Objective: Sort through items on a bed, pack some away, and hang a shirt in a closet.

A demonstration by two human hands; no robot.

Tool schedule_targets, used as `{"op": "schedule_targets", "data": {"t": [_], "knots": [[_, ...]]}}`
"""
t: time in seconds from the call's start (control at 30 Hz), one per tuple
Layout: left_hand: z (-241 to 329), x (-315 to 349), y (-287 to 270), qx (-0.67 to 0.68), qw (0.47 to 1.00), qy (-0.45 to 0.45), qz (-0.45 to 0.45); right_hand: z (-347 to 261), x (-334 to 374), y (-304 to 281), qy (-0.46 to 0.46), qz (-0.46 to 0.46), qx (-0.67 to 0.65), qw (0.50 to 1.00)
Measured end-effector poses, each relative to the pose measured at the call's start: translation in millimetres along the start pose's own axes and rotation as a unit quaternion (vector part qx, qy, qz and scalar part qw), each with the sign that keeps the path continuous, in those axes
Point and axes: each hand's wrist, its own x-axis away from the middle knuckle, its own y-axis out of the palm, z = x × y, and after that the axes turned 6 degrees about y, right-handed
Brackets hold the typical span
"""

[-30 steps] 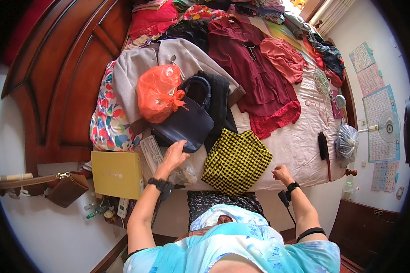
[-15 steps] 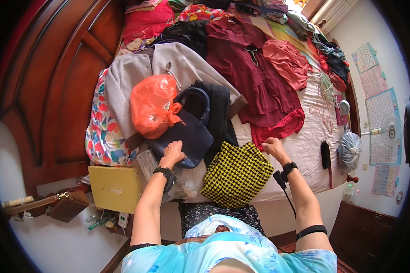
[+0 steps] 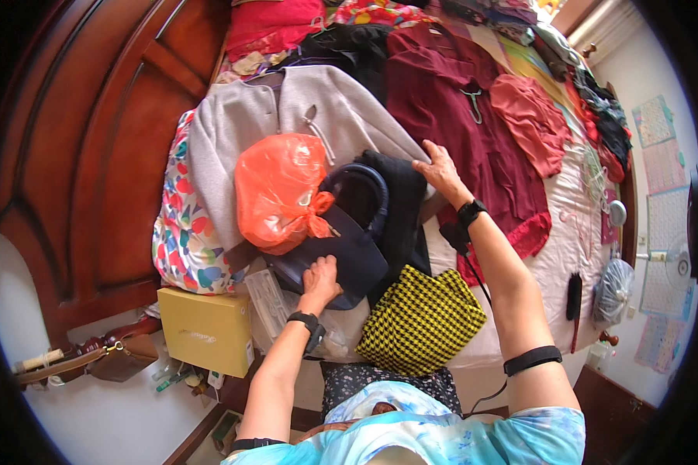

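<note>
My left hand [image 3: 320,280] is closed at the near part of a dark blue handbag [image 3: 355,260], fingers curled against it. The bag's looped handle stands up behind. My right hand [image 3: 444,174] reaches forward, fingers stretched out over the sleeve end of a light grey jacket [image 3: 240,116], beside a maroon dress [image 3: 457,116]. A knotted orange plastic bag [image 3: 279,190] sits partly on the handbag and the jacket. Folded black clothing [image 3: 399,205] lies right of the handbag's handle. A yellow-and-black houndstooth pouch [image 3: 423,322] lies at the bed's near edge.
Clothes cover the far bed, with a coral garment [image 3: 529,124] at right. A yellow box [image 3: 205,332] and a clear plastic case [image 3: 267,306] stand at left. A black brush [image 3: 574,296] and stuffed plastic bag [image 3: 614,291] are at right. A dark cable hangs by my right forearm.
My right hand has moved forward and left, from beside the houndstooth pouch to the jacket's sleeve end. My left hand stays at the handbag. The whole view has shifted slightly.
</note>
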Motion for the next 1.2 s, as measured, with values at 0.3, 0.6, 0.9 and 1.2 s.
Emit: {"op": "schedule_targets", "data": {"t": [0.3, 0.6, 0.9, 1.2], "knots": [[-1, -4, 7, 0.005, 0.999, 0.014, 0.045, 3, -73, 45, 0.089, -0.065, -0.134, 0.985], [-10, -9, 23, 0.000, 0.999, 0.019, 0.043, -42, -56, 40, 0.075, -0.030, 0.000, 0.997], [-12, -7, 24, -0.041, 0.999, 0.007, 0.031, -165, 146, 5, -0.373, -0.067, 0.039, 0.924], [-30, 77, -5, 0.250, 0.956, 0.091, 0.123, -88, 302, 3, -0.327, -0.202, 0.068, 0.921]]}}
